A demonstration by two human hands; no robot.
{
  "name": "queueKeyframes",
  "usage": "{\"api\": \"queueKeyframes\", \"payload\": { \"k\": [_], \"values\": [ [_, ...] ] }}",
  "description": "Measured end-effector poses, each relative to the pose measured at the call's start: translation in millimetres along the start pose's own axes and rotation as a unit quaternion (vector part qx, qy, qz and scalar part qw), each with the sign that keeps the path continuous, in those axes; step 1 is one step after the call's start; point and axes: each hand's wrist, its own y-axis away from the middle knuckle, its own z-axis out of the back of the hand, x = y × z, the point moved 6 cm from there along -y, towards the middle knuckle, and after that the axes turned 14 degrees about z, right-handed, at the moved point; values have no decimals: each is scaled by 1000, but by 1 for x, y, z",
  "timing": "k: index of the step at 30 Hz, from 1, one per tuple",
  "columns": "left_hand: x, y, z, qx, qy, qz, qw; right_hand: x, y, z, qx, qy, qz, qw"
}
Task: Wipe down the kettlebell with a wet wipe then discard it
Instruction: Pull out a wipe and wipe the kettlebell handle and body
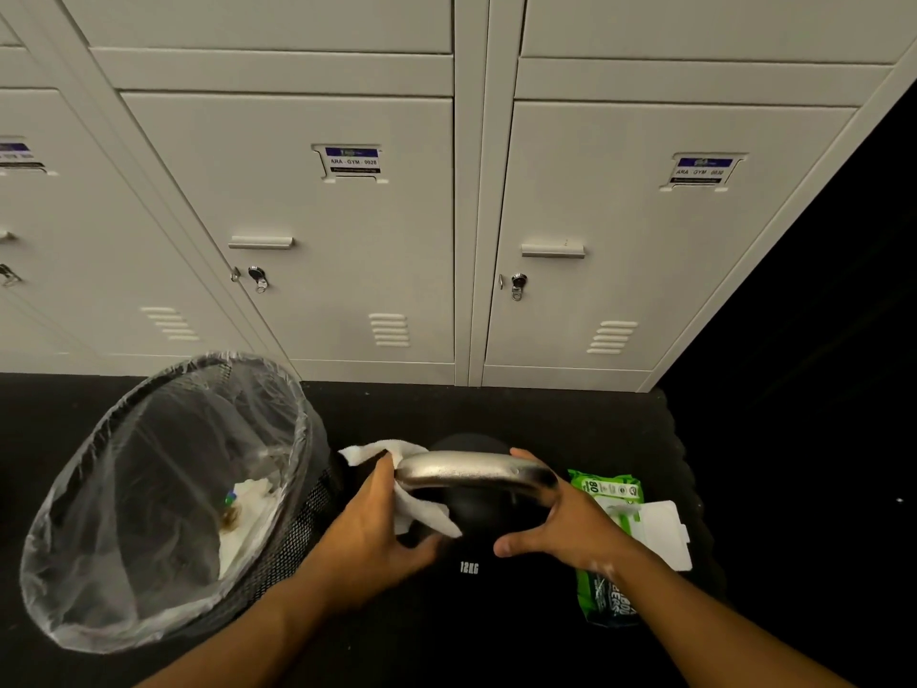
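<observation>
One kettlebell (476, 518) on the black floor (546, 419), low centre: black body marked "12KG", silver handle (471, 471) arched across the top. Two hands on it. Left hand (369, 533) at the handle's 9 o'clock end, fingers curled over one white wipe (397, 454) and pressing it around the metal; part of the wipe sticking out toward 11 o'clock, another fold hanging down under the handle against the body. Right hand (560, 513) at the 3 o'clock end, fingers hooked over the handle, thumb stretched out low toward 9 o'clock across the body. One bin (293, 533) at 9 o'clock from the kettlebell, just beside it: black mesh, clear liner (149, 479), tilted toward the camera, with white crumpled scraps and something small and coloured at the bottom, too blurred to name. One green pack (608, 494) of wipes at 3 o'clock, lying flat, partly hidden by the right forearm, white flap (667, 533) apparently open, though hard to tell for sure. At 12 o'clock, a bank of pale grey lockers (347, 240): two full doors in plain view, a third cut off at the left edge, upper doors above. On each full door one label, one pull, one lock, one vent. Right of the lockers, only darkness.
</observation>
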Motion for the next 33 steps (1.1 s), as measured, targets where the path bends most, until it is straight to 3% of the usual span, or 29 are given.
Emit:
{"api": "queueKeyframes", "payload": {
  "k": [4, 10, 13, 14, 16, 19, 21, 22, 24, 27, 29, 31, 33],
  "values": [
    [0, 7, 20, 42, -89, -21, 995, 2, 1, 0, -6, -6, -1, 1000],
    [-4, -15, 22, -77, -135, -86, 984, 2, 1, 1, -5, -3, -1, 1000],
    [-3, -44, 7, -85, -146, -32, 985, 2, 0, 1, -1, -5, 0, 1000],
    [0, -50, 2, -76, -117, 5, 990, 2, 0, 1, -1, -5, 2, 1000],
    [4, -49, -9, -92, 82, 68, 990, 1, -1, 1, -3, -4, 5, 1000],
    [7, -31, -28, -219, 335, 143, 905, -2, -1, 1, -1, -3, 5, 1000],
    [4, -28, -39, -264, 406, 166, 859, -3, -2, 1, 2, -8, 6, 1000],
    [1, -28, -38, -271, 417, 161, 853, -3, -2, 1, 3, -11, 6, 1000],
    [3, -37, -34, -223, 400, 123, 880, -5, -2, 1, 4, -15, 4, 1000],
    [6, -46, -20, -60, 294, 68, 951, -5, -2, 0, 5, -18, 1, 1000],
    [7, -51, -11, 13, 220, 41, 974, -2, -2, 0, 4, -20, -1, 1000],
    [10, -51, -9, 23, 190, 38, 981, 0, -2, 0, 5, -22, -4, 1000],
    [12, -45, -17, -59, 238, 70, 967, 1, -1, 0, 7, -28, 1, 1000]
  ]
}}
